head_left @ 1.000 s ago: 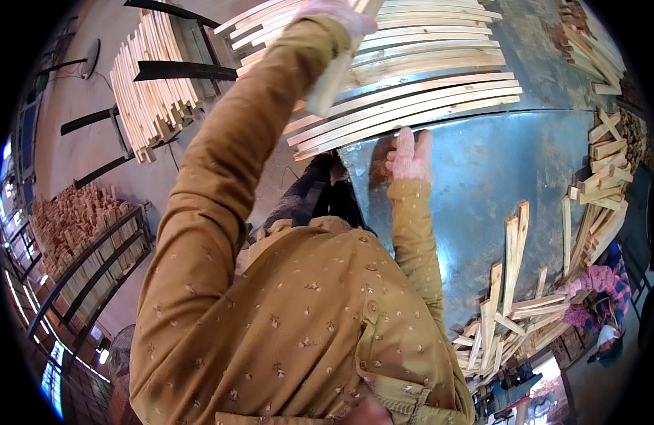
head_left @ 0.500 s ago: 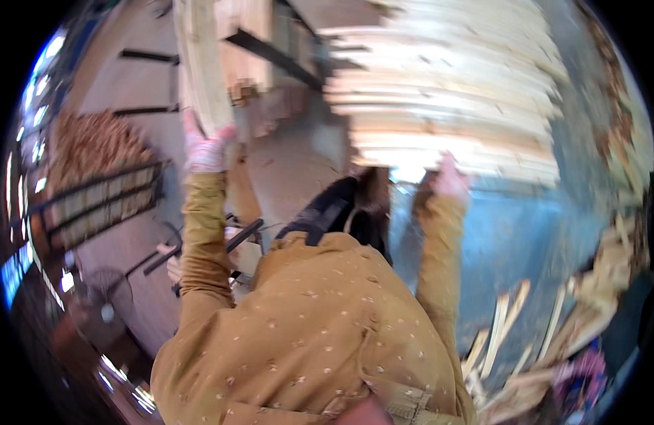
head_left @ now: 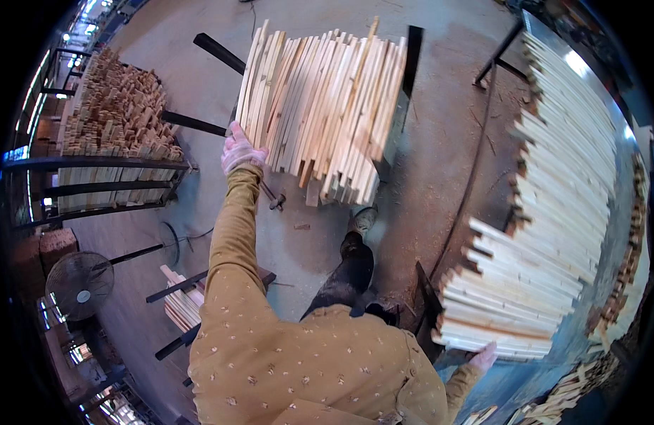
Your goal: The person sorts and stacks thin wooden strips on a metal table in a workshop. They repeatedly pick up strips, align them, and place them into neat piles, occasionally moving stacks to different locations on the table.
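Note:
My left hand, in a pale pinkish glove, is closed around the near end of wooden strips at the left side of a stack. That stack of long pale strips lies on a dark metal rack, its near ends uneven. Low on the right, my right hand rests with fingers stretched against the nearest strip of a long row of wooden strips. This row lies side by side on a blue table. Part of the right hand is hard to make out.
At the left a metal-framed crate holds many short wood pieces. Below it stands a fan. Further strips lie on a low rack by my left elbow. Scrap wood is heaped at the lower right, and a black cable crosses the floor.
My body has turned left, bringing the rack into the middle and the table to the right. The strips in my left hand now lie along the stack's left side. My right hand stays by the row.

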Motion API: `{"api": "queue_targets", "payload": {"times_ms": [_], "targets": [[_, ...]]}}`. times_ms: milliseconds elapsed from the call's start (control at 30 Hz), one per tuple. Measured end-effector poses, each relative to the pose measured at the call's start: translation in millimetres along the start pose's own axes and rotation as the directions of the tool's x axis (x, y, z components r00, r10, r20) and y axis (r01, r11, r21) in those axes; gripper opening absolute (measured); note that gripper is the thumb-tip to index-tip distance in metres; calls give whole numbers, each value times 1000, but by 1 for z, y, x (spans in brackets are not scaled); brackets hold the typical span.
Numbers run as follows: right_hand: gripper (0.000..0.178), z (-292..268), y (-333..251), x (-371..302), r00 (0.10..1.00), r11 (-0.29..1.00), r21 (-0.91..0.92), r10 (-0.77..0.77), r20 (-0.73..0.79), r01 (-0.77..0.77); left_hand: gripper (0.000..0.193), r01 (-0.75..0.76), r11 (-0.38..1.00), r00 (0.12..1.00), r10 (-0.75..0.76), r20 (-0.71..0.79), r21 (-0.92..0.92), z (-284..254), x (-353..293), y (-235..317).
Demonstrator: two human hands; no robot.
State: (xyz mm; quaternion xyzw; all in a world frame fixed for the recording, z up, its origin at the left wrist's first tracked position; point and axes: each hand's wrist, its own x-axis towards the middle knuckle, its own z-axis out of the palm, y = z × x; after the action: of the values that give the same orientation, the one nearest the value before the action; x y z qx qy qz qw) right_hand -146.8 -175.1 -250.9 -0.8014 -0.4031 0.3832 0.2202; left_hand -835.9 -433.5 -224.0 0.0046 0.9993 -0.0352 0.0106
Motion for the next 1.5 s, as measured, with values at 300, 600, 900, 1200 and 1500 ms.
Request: {"api": "queue_targets", "payload": {"times_ms": [300, 600, 900, 1200, 1500], "targets": [[68, 16, 6, -18, 994, 883, -468, -85, -66, 44, 75, -326, 945, 945, 326, -8, -32, 167, 170, 16], [85, 67, -74, -44, 934, 905, -376, 57, -352, -197, 82, -179, 977, 972, 158, 174, 114, 198, 212, 5], [101, 37, -31, -9, 880, 899, -320, 127, -458, -297, 49, 491, 637, -39, 698, 715, -594, 60, -248, 78], [106, 9, -26, -27, 970, 990, -34, 124, -211, -134, 42, 633, 255, 199, 859, 472, -731, 92, -454, 151], [130, 20, -56, -26, 998, 993, -107, 56, 21, -54, 58, 569, 499, -125, 838, 531, -654, 69, -346, 78]]}}
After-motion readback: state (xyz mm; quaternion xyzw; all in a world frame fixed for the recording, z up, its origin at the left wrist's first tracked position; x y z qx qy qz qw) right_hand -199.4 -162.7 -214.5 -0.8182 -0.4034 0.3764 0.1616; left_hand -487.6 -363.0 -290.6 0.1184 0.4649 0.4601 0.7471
